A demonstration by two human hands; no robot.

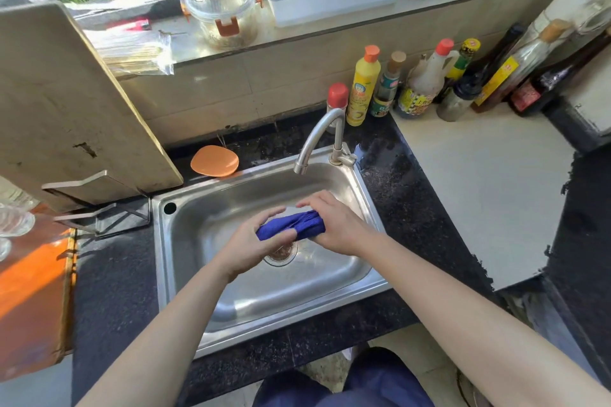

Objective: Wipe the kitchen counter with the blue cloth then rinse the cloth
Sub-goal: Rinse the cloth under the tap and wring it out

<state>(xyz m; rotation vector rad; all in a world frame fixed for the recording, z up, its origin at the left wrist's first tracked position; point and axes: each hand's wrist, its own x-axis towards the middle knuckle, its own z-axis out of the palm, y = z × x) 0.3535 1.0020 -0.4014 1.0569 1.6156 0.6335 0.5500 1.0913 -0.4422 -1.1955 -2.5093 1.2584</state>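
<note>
Blue and bunched into a short thick roll, the blue cloth (291,224) is held in the air over the steel sink (264,301), directly above the drain (281,254), with a hand at each end. Since the cloth is at the basin rather than on the dark stone counter (112,274) at nine o'clock of the sink, the wiping half of the job looks finished (the speckled stone gives no way of judging how clean it is). That would put the work in the rinsing half.

How far the rinse has got is harder to call. No stream of water shows at the faucet (317,139), at twelve o'clock of the basin, and I cannot tell whether the cloth is wet. The rolled shape suggests wringing, which would put this near the end. If the cloth has not been under the tap yet, the water needs turning on first.

The left hand (251,244) reaches in from seven o'clock, with its fingers laid over the top of the cloth's left end and the thumb closing from below, pinching it. The right hand (340,228) reaches in from five o'clock, back of the hand up, with its fingers wrapped round the right end. The forearms form a V and the hands sit close together across the roll.
</note>
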